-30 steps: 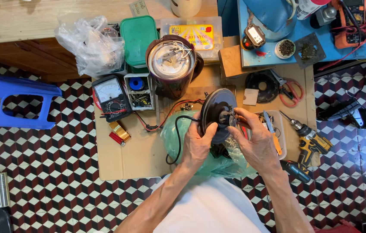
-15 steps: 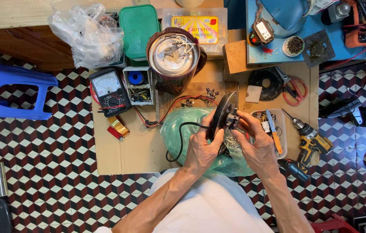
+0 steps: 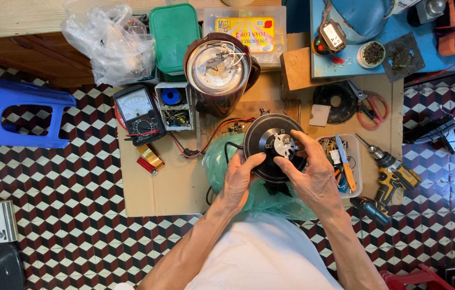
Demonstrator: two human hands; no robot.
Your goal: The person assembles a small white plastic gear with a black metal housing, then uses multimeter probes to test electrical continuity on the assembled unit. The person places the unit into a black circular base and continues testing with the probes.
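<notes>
Both of my hands hold a round black base disc (image 3: 268,140) with a white and metal centre, its flat face turned up toward me. My left hand (image 3: 239,179) grips its lower left rim, thumb on the face. My right hand (image 3: 313,174) holds the right side, fingers reaching to the white centre. A black cord runs from the disc down over a green plastic bag (image 3: 215,164) under my hands. Just beyond stands a dark brown kettle body (image 3: 219,72), upside down, with its metal underside and loose wires showing.
On the cardboard sheet (image 3: 157,188) lie an analogue multimeter (image 3: 139,114), a small parts box (image 3: 175,106), a clear tray of tools (image 3: 345,161), red-handled pliers (image 3: 369,107) and a yellow cordless drill (image 3: 394,172). A blue plastic stool (image 3: 18,115) stands left on the chequered floor.
The disc was held on edge, tilted; it has turned so its flat face is up. My hands shifted around its rim.
</notes>
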